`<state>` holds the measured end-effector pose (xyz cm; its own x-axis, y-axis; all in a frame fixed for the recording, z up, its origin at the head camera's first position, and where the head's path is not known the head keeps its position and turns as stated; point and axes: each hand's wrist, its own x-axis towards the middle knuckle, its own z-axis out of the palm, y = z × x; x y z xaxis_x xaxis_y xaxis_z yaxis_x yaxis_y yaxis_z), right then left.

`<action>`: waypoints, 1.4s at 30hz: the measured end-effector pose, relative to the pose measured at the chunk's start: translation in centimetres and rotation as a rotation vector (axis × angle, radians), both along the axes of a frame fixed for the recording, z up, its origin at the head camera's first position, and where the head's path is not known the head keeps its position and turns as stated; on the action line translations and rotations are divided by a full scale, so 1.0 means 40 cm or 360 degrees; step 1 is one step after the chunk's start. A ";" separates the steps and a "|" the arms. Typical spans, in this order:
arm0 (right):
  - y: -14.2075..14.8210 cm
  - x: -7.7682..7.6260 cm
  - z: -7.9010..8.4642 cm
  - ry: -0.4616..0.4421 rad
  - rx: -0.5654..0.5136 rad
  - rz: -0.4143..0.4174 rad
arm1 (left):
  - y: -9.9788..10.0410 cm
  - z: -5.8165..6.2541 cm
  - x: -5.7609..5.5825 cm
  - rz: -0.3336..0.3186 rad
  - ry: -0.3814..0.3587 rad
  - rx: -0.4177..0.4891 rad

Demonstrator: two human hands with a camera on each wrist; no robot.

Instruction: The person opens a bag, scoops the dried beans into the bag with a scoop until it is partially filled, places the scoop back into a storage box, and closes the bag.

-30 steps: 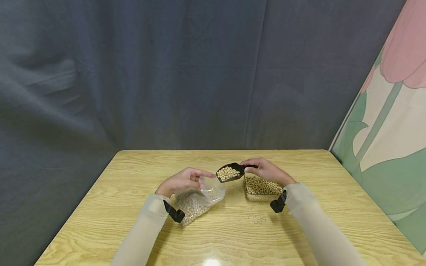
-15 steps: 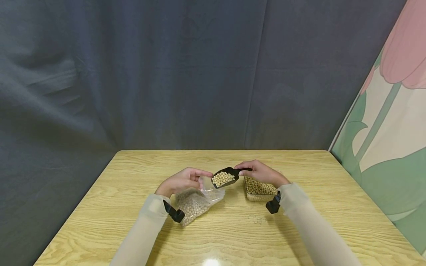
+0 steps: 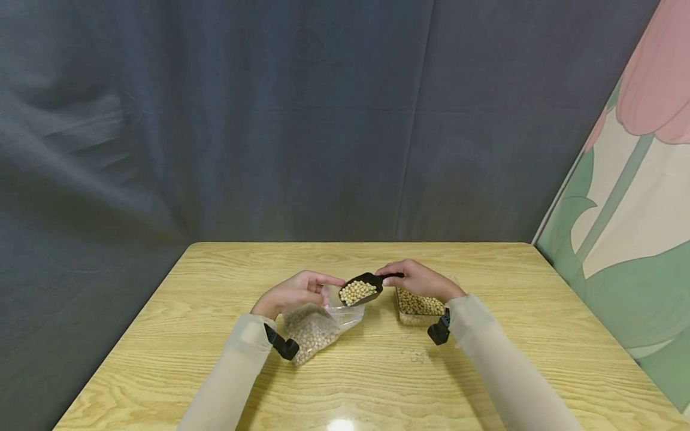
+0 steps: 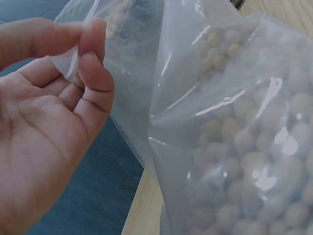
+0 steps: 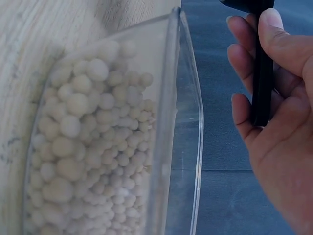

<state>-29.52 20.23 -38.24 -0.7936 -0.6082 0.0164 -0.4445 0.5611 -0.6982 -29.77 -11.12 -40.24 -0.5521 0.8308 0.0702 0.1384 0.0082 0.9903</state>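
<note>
My left hand (image 3: 293, 293) pinches the edge of a clear plastic bag (image 4: 132, 93) between thumb and fingers. Pale round beans (image 4: 254, 171), which look like soybeans, fill the bag's lower part as it rests on the table. My right hand (image 3: 417, 280) grips the handle of a black scoop (image 3: 373, 278), thumb on one side and fingers on the other in the right wrist view. Beans (image 3: 358, 292) heap in the scoop, whose front end overlaps the bag's mouth, close to the left fingertips. Behind the right wrist stands a clear rectangular container (image 3: 415, 320) holding more beans.
The wooden table (image 3: 215, 359) reaches back to a dark curtain (image 3: 302, 149). A wall panel with a painted tulip (image 3: 647, 179) rises on the right. Faint marks (image 3: 416, 356) show on the tabletop in front of the container.
My right hand has moved the loaded scoop left and slightly down, bringing its front end over the bag's mouth. The left hand and the bag have stayed in place.
</note>
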 end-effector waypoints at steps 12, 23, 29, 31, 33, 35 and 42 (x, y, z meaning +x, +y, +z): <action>-0.017 0.008 0.024 0.0152 0.0139 0.0075 | 0.003 0.002 0.002 0.0013 0.0033 -0.0020; -0.022 0.013 0.041 0.0264 0.0201 0.0125 | 0.004 0.006 0.003 0.0009 0.0030 -0.0025; -0.028 0.015 0.051 0.0345 0.0246 0.0157 | 0.004 0.008 0.006 0.0018 0.0033 -0.0045; -0.030 0.017 0.055 0.0362 0.0259 0.0161 | 0.005 0.009 0.007 0.0020 0.0034 -0.0050; -0.033 0.018 0.059 0.0372 0.0267 0.0169 | 0.005 0.011 0.008 0.0022 0.0037 -0.0054; -0.034 0.019 0.062 0.0386 0.0272 0.0180 | 0.005 0.011 0.009 0.0024 0.0038 -0.0057; -0.038 0.017 0.068 0.0425 0.0293 0.0212 | 0.002 0.011 0.006 0.0019 0.0045 -0.0039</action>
